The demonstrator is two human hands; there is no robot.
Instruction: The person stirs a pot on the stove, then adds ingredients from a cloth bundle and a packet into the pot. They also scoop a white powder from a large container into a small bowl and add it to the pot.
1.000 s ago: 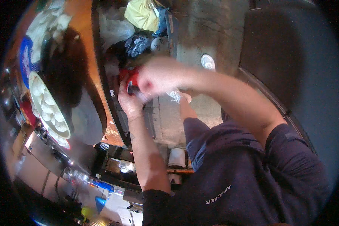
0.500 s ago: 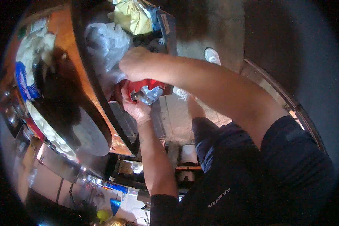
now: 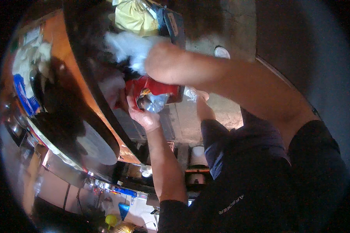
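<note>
A red packet (image 3: 165, 88) is held by the left hand (image 3: 144, 116), whose fingers are closed about the packet's near left side, with the thumb along its open mouth. Clear, shiny plastic (image 3: 158, 103) is seen inside that mouth, just to the right of the left hand's fingertips. The right hand (image 3: 159, 62) is raised beyond the packet, above and slightly right of the left hand, and is blurred. Its fingers are turned away from view, so how far they are opened, and whether anything is gripped by them, cannot be told. A whitish translucent plastic bag (image 3: 130, 46), also blurred, is seen just left of the right hand; whether it is touched cannot be made out.

A pale yellow bag (image 3: 136, 18) is placed beyond the right hand, with a dark blue item (image 3: 165, 23) set beside it. To the left of both hands, a wooden table (image 3: 62, 40) is seen, on which a blue-and-white packet (image 3: 26, 95) is laid, well apart from the left hand. A white shoe (image 3: 190, 94) is shown near the left hand, to its right.
</note>
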